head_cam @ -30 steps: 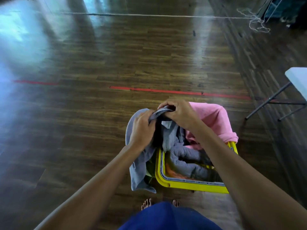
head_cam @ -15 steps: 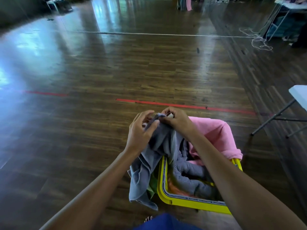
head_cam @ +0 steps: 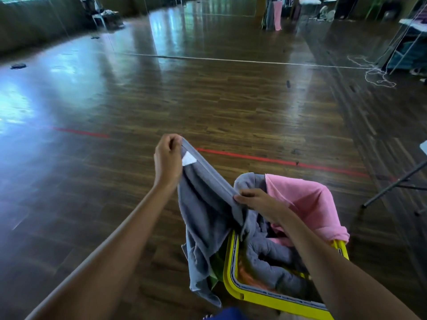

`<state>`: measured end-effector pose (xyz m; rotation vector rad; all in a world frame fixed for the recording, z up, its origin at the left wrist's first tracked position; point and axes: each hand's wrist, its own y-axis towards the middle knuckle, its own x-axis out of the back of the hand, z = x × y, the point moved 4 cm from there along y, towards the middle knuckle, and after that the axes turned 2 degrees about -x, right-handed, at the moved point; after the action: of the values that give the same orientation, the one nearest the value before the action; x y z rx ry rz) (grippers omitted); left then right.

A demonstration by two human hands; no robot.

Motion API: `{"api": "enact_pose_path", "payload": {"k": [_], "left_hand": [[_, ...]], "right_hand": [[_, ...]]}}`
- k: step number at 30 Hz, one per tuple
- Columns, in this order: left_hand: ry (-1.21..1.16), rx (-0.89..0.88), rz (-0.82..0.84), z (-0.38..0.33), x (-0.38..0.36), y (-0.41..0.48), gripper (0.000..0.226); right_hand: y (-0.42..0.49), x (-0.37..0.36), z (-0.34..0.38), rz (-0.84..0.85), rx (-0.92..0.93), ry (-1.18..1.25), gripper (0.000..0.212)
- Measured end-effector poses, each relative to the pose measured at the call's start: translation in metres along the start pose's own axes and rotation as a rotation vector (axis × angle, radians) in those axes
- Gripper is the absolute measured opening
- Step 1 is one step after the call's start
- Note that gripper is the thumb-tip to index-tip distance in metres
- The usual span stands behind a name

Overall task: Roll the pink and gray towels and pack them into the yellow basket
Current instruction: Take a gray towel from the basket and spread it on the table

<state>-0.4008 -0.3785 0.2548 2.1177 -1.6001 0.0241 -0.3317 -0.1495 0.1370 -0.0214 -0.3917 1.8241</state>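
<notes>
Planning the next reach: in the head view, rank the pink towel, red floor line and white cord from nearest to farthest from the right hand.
1. Pink towel: draped over the far rim of the yellow basket, beside the right hand.
2. Red floor line: lies beyond the basket.
3. White cord: far back, on the right.

This is a big hall, like a gym or dance room. Its shiny wood floor (head_cam: 208, 100) is very wide, with a red line (head_cam: 277, 160) and a white line (head_cam: 231, 59) on it. A chair (head_cam: 99, 16) stands far off at 11 o'clock, a folding table (head_cam: 414, 26) at 2 o'clock.
</notes>
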Motion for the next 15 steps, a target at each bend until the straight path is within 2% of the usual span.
{"api": "enact_pose_path", "payload": {"k": [3, 6, 9, 11, 15], "left_hand": [[0.068, -0.018, 0.088, 0.006, 0.011, -0.001, 0.016], [0.091, -0.031, 0.355, 0.010, -0.007, -0.027, 0.009], [0.218, -0.062, 0.599, 0.016, -0.034, -0.055, 0.013], [0.268, -0.028, 0.615, 0.021, -0.044, -0.063, 0.013], [0.167, 0.024, 0.474, 0.016, -0.036, -0.054, 0.011]], "right_hand": [[-0.007, 0.005, -0.005, -0.122, 0.070, -0.024, 0.021], [-0.001, 0.003, 0.042, -0.198, 0.230, -0.140, 0.034], [0.015, -0.002, 0.077, -0.161, 0.317, -0.283, 0.025], [0.023, -0.002, 0.088, -0.169, 0.312, -0.337, 0.013], [0.020, -0.001, 0.099, -0.170, 0.323, -0.362, 0.023]]}}
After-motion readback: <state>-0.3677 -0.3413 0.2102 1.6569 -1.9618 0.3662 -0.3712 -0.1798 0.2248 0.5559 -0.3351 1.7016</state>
